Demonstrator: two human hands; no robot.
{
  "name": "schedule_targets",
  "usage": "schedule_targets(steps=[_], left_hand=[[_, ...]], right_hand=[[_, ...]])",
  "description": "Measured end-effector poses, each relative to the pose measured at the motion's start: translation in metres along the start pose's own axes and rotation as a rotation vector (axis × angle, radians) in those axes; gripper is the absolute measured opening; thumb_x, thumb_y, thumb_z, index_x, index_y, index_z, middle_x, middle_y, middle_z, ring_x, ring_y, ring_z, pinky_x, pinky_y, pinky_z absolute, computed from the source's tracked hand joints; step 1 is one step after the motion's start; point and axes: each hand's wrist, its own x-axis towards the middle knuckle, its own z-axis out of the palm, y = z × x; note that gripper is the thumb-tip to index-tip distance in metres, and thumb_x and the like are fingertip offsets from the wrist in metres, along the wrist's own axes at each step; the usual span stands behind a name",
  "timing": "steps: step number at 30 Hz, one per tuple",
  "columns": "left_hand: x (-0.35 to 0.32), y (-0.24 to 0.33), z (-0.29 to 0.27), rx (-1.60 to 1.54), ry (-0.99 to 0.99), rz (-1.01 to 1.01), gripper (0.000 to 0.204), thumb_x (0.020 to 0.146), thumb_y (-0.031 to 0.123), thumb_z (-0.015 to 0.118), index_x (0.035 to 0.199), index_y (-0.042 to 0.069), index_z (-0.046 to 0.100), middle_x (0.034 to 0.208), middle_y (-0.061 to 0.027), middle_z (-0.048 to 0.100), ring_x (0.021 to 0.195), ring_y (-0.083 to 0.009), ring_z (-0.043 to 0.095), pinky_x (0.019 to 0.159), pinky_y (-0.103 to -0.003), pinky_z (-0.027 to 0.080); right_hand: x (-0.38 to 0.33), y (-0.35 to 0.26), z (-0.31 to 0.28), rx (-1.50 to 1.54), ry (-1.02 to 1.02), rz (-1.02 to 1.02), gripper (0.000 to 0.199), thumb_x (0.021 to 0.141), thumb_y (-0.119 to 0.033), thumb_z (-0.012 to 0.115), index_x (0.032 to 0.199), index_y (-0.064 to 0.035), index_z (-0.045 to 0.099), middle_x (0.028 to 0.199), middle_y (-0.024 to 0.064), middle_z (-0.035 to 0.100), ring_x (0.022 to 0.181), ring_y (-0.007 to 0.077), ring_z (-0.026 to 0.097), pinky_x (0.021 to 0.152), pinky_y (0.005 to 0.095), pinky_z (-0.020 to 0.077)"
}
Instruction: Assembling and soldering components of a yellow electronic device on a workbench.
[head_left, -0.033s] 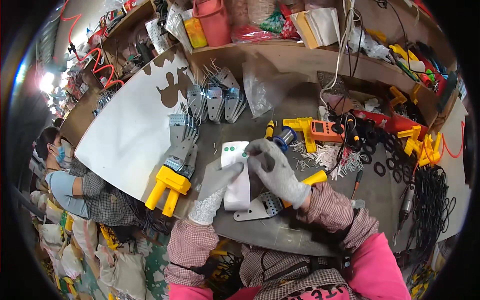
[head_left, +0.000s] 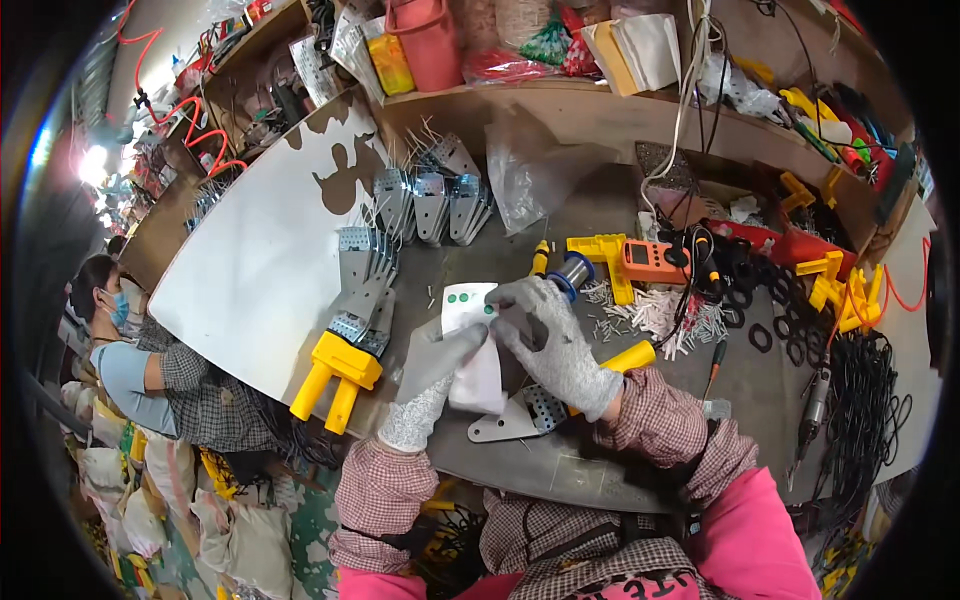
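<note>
My left hand (head_left: 435, 355), in a grey glove, pinches a white paper strip (head_left: 477, 380) with its thumb across the front. Several round green stickers (head_left: 463, 298) show near the strip's upper end. At the strip's upper right edge, the gloved forefinger and thumb of my right hand (head_left: 550, 340) close in around one green sticker (head_left: 489, 310). Below that hand lies a flat metal bracket with holes (head_left: 520, 415), joined to a yellow plastic part (head_left: 630, 357) partly hidden under my right hand.
To the left are a yellow two-pronged plug housing (head_left: 338, 375) and stacked metal plates with wires (head_left: 368, 270). Right of my hands lie a solder spool (head_left: 571, 273), an orange meter (head_left: 650, 261), small white tubes (head_left: 655, 320), black rings (head_left: 760, 337) and black cables (head_left: 862, 410). A co-worker (head_left: 150, 370) sits left.
The lower end of the strip has lifted and curled slightly. My right hand's fingers have shifted a little at the strip's upper edge. My left hand keeps its grip.
</note>
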Motion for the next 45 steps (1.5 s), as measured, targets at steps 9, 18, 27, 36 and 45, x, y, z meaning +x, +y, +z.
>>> schedule_targets(steps=[9, 18, 27, 36, 45], left_hand=[[0.012, -0.013, 0.011, 0.980, 0.287, 0.827, 0.019, 0.085, 0.005, 0.064, 0.103, 0.006, 0.070, 0.090, -0.0077, 0.069, 0.081, -0.0265, 0.062, 0.076, -0.039, 0.048], [0.052, -0.019, 0.005, 1.059, 0.073, 0.701, 0.020, 0.082, 0.016, 0.069, 0.100, 0.008, 0.070, 0.102, -0.0126, 0.067, 0.098, -0.0354, 0.059, 0.086, -0.046, 0.044], [-0.063, -0.069, 0.018, 1.169, -0.244, 0.691, 0.078, 0.075, 0.025, 0.077, 0.141, 0.000, 0.044, 0.142, -0.0212, 0.047, 0.135, -0.0395, 0.041, 0.111, -0.053, 0.031], [-0.067, -0.062, 0.035, 1.174, -0.311, 0.630, 0.068, 0.074, 0.028, 0.078, 0.131, 0.001, 0.053, 0.126, -0.0203, 0.059, 0.121, -0.0349, 0.054, 0.106, -0.050, 0.037], [0.033, -0.054, 0.145, 1.211, -0.411, 0.713, 0.043, 0.077, 0.028, 0.075, 0.113, 0.007, 0.065, 0.089, -0.0152, 0.069, 0.086, -0.0347, 0.067, 0.082, -0.047, 0.050]], right_hand=[[0.004, 0.008, 0.001, -0.374, -0.053, -0.132, 0.021, 0.077, -0.012, 0.074, 0.095, -0.0076, 0.065, 0.101, 0.0102, 0.057, 0.105, 0.0323, 0.055, 0.094, 0.0450, 0.0444], [0.002, 0.072, 0.006, 0.153, -0.084, 0.398, 0.025, 0.084, -0.019, 0.073, 0.095, 0.0009, 0.064, 0.095, 0.0125, 0.064, 0.088, 0.0215, 0.063, 0.080, 0.0358, 0.0515], [-0.042, 0.088, -0.063, -0.521, -0.207, 0.242, 0.022, 0.081, -0.018, 0.069, 0.096, -0.0029, 0.065, 0.108, 0.0155, 0.057, 0.105, 0.0346, 0.055, 0.089, 0.0471, 0.0450], [0.017, 0.091, -0.143, -1.030, -0.684, -0.168, 0.028, 0.085, -0.016, 0.064, 0.113, -0.0103, 0.068, 0.117, 0.0136, 0.061, 0.113, 0.0347, 0.058, 0.101, 0.0414, 0.0445], [0.077, 0.145, -0.198, -1.107, -0.923, 0.547, 0.027, 0.096, -0.024, 0.050, 0.100, -0.0086, 0.071, 0.097, 0.0094, 0.075, 0.092, 0.0269, 0.072, 0.079, 0.0426, 0.0568]])
